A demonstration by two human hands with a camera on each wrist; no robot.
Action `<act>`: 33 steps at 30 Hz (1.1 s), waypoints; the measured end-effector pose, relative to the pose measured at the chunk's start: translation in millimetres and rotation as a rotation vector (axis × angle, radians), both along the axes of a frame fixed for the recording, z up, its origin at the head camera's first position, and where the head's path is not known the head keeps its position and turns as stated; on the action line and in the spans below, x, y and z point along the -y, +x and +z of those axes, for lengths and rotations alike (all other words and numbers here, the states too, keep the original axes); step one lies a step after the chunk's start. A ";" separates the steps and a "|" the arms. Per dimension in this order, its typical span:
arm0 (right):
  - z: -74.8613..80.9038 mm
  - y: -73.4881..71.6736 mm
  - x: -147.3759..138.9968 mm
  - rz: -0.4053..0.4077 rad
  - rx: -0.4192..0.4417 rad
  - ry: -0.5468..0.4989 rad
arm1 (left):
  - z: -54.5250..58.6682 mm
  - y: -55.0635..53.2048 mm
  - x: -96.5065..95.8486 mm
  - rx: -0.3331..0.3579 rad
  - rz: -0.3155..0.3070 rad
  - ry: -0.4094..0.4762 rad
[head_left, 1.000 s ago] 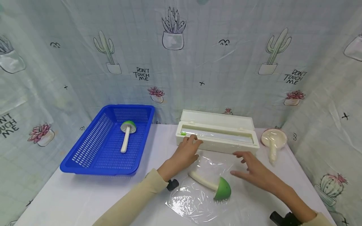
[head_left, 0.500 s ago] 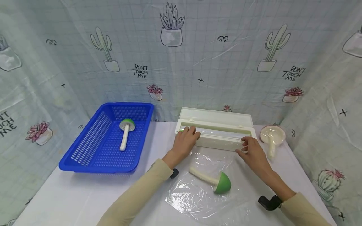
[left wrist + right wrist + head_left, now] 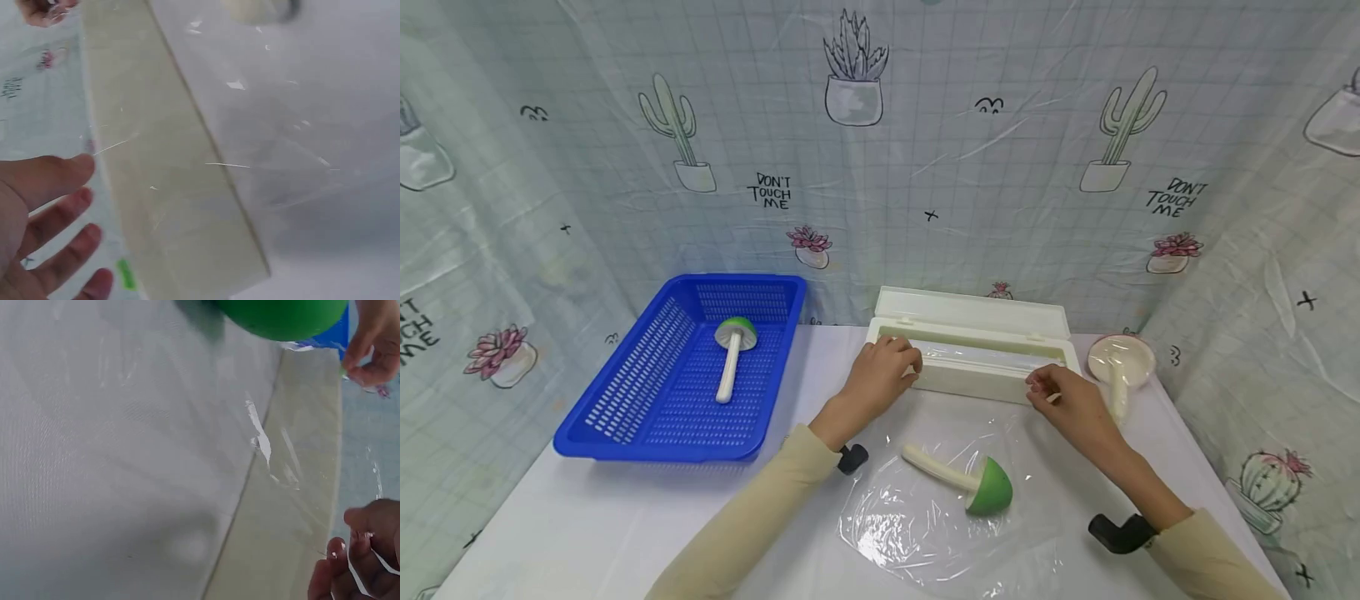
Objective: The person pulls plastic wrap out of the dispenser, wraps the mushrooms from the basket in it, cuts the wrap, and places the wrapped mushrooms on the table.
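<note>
A white cling film dispenser box (image 3: 973, 382) stands with its lid up and a roll inside. Clear cling film (image 3: 891, 521) stretches from its front over the table, beneath a toy mushroom (image 3: 990, 487) with a green cap and pale stem. My left hand (image 3: 876, 375) pinches the film between thumb and finger near the box's left end, its other fingers spread. At the right end my right hand (image 3: 1067, 404) pinches the film too, fingers curled, as the right wrist view shows. A bright green slider (image 3: 126, 274) shows on the box by my left fingers.
On the left, a blue perforated basket (image 3: 681, 454) holds another green-capped mushroom (image 3: 730, 362). A pale mushroom wrapped in film (image 3: 1123, 362) lies right of the box. A patterned curtain (image 3: 932, 150) hangs behind and along both sides of the white table (image 3: 550, 533).
My right hand has reached in to the box's right front and taken the film edge. My left hand has shifted slightly left and toward me. Box and mushrooms stay put.
</note>
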State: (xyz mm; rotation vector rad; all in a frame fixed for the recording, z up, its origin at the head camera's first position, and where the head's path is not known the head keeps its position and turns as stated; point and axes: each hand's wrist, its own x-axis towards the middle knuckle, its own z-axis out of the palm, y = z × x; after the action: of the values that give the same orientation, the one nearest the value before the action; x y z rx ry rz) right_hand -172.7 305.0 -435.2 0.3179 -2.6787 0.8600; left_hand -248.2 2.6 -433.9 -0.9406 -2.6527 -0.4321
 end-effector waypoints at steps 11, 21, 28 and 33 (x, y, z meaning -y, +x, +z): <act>22.3 46.3 -6.8 0.415 -0.071 0.048 | 27.0 50.0 29.5 0.199 -0.210 0.072; -7.0 74.1 1.3 0.771 -0.097 0.153 | -1.0 73.4 46.5 0.252 -0.521 -0.195; -18.8 81.0 16.0 0.541 0.107 0.097 | -19.0 73.2 41.7 0.337 -0.474 -0.238; -23.3 79.9 25.3 0.370 0.184 -0.003 | -18.2 71.4 34.2 0.317 -0.381 -0.154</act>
State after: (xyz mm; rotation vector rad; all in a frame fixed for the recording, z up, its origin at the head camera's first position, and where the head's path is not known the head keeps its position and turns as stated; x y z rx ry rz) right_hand -92.8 279.7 -458.5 0.7879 -2.8330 1.0410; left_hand -176.8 -31.6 -452.1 -1.5549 -2.8139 -0.5001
